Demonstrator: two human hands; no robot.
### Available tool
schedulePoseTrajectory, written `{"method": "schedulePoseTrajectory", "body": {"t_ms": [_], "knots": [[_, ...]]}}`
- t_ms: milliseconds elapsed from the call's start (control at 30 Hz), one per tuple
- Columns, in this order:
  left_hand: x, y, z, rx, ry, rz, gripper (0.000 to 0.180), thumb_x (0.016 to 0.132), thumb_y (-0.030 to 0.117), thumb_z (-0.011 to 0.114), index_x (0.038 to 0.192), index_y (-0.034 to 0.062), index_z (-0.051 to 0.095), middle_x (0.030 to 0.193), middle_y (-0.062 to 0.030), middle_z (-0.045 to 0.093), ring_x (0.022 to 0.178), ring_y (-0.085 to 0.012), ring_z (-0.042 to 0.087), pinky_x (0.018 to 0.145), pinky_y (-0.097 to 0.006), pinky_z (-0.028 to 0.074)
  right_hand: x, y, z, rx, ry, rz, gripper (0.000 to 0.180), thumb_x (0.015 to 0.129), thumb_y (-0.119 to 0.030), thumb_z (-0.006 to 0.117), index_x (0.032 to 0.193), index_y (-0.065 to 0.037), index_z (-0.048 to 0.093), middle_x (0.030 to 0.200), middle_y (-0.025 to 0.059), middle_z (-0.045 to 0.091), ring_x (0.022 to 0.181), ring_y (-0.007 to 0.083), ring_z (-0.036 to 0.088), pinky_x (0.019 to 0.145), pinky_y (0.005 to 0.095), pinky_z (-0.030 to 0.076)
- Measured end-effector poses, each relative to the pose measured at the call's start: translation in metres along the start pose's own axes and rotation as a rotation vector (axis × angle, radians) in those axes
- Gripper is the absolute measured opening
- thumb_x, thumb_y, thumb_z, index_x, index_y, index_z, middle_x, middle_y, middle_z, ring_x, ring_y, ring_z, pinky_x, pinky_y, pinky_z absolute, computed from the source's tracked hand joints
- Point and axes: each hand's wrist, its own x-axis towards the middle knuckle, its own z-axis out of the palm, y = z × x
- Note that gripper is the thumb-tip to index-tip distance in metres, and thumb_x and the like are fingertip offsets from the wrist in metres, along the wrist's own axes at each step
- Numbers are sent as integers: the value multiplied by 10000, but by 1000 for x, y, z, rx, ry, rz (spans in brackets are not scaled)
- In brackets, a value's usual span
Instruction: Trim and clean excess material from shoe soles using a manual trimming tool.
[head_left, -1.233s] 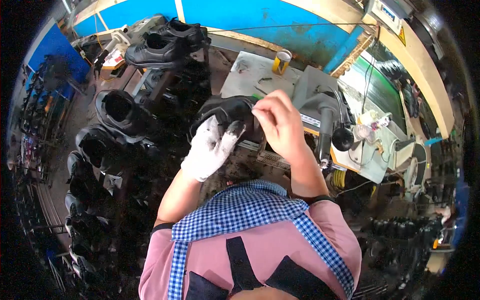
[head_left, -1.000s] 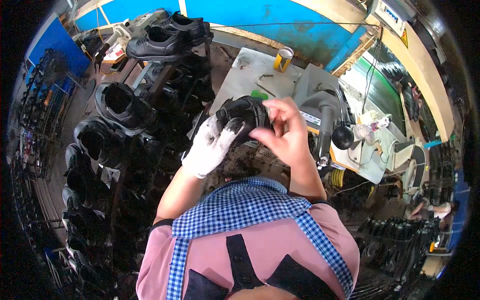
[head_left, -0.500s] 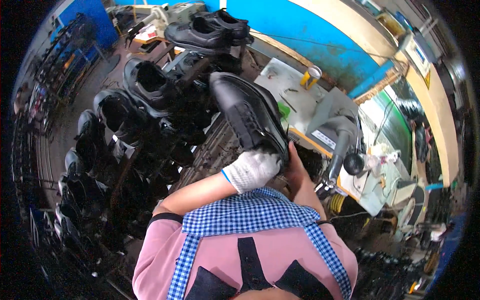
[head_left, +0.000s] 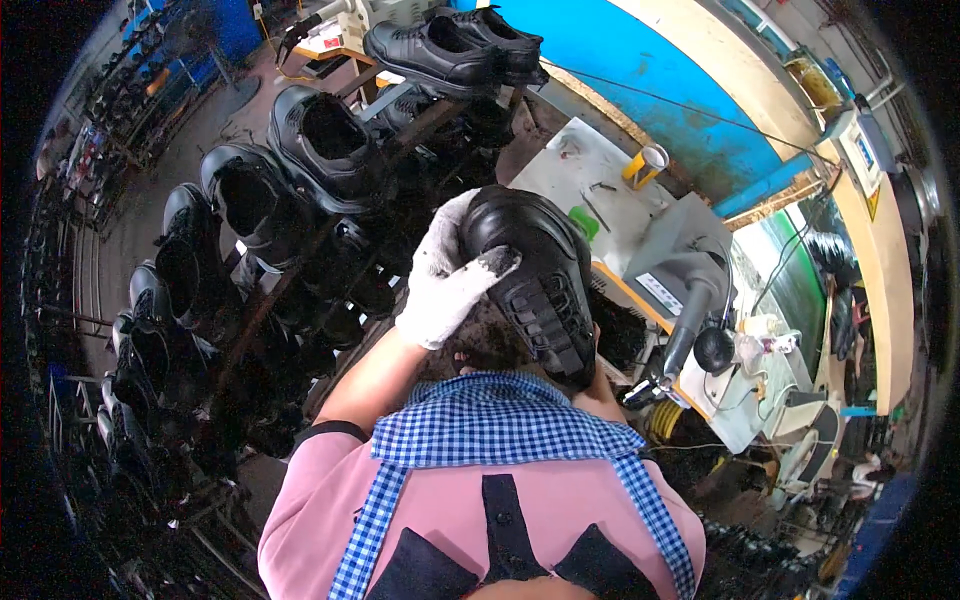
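Observation:
A black work shoe [head_left: 535, 275] is held up close to my chest, its treaded sole turned toward me. My left hand [head_left: 448, 275], in a white cloth glove with dirty fingertips, grips the shoe's toe end from the left. My right hand is almost wholly hidden behind the shoe's heel; only a bit of forearm [head_left: 600, 395] shows below it, so its grip cannot be made out. Just left of my left hand stands a rack of black shoes [head_left: 300, 160].
The rack holds several black shoes in rows running down the left side, with two more shoes [head_left: 450, 45] on top. A grey sewing machine [head_left: 690, 290] sits on a white worktable [head_left: 570, 165] to the right, with a yellow cup [head_left: 648, 162] on it.
The shoe has been lifted from over the worktable up toward my chest and turned sole-out. My right hand has slipped behind it. The view has swung left toward the rack.

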Motion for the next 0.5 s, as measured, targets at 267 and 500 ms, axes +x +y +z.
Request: {"method": "schedulePoseTrajectory", "body": {"t_ms": [267,500], "knots": [[8,3,-21,168,-80,101,694,741,221,767,1304,-12,436,1207,-105,552,1105,-189,540,992,-335,408,-5,-49,68,-1258,15,-675,308,948,-198,512,1220,-56,542,1032,78,596,948,224,591,809,353,469],[6,11,-26,224,-250,-83,754,696,349,790,1272,-22,477,1177,-110,582,1095,-190,554,972,-326,422,-66,-82,203,-1746,-165,-1044,474,830,-223,661,1280,-134,541,907,81,527,670,234,579,612,341,478]]}}
